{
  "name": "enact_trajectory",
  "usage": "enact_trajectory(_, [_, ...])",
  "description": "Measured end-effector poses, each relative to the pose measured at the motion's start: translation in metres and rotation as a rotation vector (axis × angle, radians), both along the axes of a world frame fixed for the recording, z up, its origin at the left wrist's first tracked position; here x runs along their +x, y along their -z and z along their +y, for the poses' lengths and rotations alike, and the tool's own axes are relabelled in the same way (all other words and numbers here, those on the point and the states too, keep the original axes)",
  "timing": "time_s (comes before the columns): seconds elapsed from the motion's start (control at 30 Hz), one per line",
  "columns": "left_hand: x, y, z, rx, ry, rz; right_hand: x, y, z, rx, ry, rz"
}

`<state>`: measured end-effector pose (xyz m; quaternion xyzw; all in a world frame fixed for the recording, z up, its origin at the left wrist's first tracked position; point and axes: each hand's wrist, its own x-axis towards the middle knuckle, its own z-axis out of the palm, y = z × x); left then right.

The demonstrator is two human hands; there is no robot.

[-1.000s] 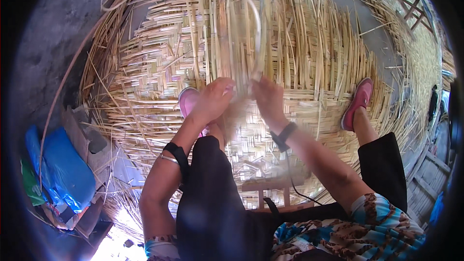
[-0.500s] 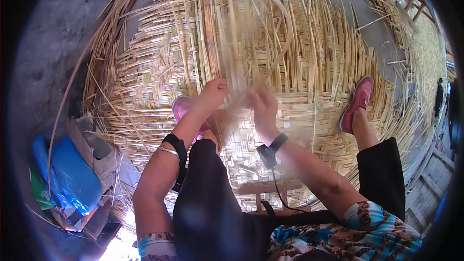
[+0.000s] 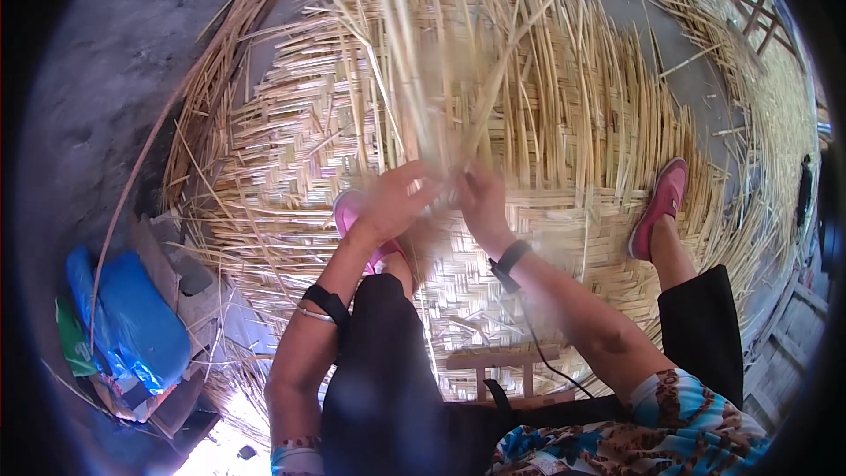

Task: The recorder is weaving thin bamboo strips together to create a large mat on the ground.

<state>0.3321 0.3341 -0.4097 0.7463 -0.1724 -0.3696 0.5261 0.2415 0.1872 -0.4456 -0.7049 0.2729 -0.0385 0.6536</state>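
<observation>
Background: rough grey surface (image 3: 115,79) at upper left, wall or floor cannot be told; bright light at lower left.
Woven mat: broad straw-coloured mat of flat plaited strips (image 3: 493,291), spread beneath both hands and feet; its far part ends in unplaited lengths.
Raised strips: long pale straw-coloured strips (image 3: 401,44) rise from between the hands, fanning away; blurred near the fingers.
Left hand: left hand (image 3: 397,204) is palm-down, fingers bent at the strips' lower ends; whether they grip cannot be told through the blur.
Right hand: right hand (image 3: 483,201) has thumb and fingertips pinched, apparently on a single pale slanting strip (image 3: 520,35); the pinch probably steers its end while the length swings free.
Feet: pink shoe (image 3: 348,213) and dark-pink shoe (image 3: 659,211) stand wide apart on the mat, likely weighing it flat.
In the way: left shoe sits just beside the left hand; thin black cable (image 3: 539,348) trails from the black wrist strap (image 3: 509,263) across a low wooden frame (image 3: 498,358).
Left side: blue plastic bag (image 3: 145,326) by a green bag (image 3: 72,337), well clear of the hands.
Upper right: brown wooden rack (image 3: 763,22).
</observation>
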Motion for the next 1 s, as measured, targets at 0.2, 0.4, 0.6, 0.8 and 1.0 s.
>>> enact_trajectory(0.2, [0.002,0.003,0.018,0.020,-0.020,-0.174,0.007,-0.002,0.008,-0.542,-0.308,-0.187])
enact_trajectory(0.4, [-0.009,0.003,0.034,-0.155,-0.210,-0.048,0.016,-0.006,0.005,-0.737,-0.629,-0.248])
enact_trajectory(0.6, [-0.005,0.000,0.054,-0.243,-0.638,-0.026,0.027,-0.010,0.003,-0.438,-0.632,-0.053])
enact_trajectory(0.8, [-0.007,0.003,0.065,0.073,-0.714,-0.104,0.034,0.007,-0.012,-0.393,-0.607,0.073])
enact_trajectory(1.0, [-0.019,-0.051,0.050,-0.021,-0.070,-0.590,0.036,0.020,-0.011,-0.459,-0.598,0.101])
